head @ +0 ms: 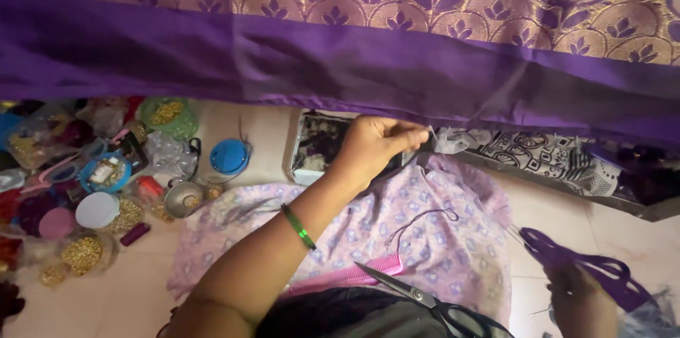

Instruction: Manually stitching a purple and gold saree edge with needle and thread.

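Purple sari (354,62) with a gold flower-patterned band hangs across the whole top of view, its plain purple border lowest. Below it, pale pink printed cloth (425,239) lies spread over the lap and tiled floor (113,295). Grey tray (538,168) with black-and-white patterned fabric sits right, just under the sari edge; a small open box (315,147) sits behind the left hand. Clutter of tubs and lids at left: green tub (168,117) with gold beads, blue lid (229,156), white lid (97,210), small steel bowl (183,198).

Left hand (372,145) reaches up to the sari's lower edge, fingers pressed together, pinching the hem. Green bangle (298,227) on that wrist. Right hand (582,302) low at right corner, fingers closed on purple threads (588,263); exact grip cannot be told. Scissors (418,297) lie shut on the lap, touching pink comb (347,278). Loose dark thread (421,221) on the cloth.
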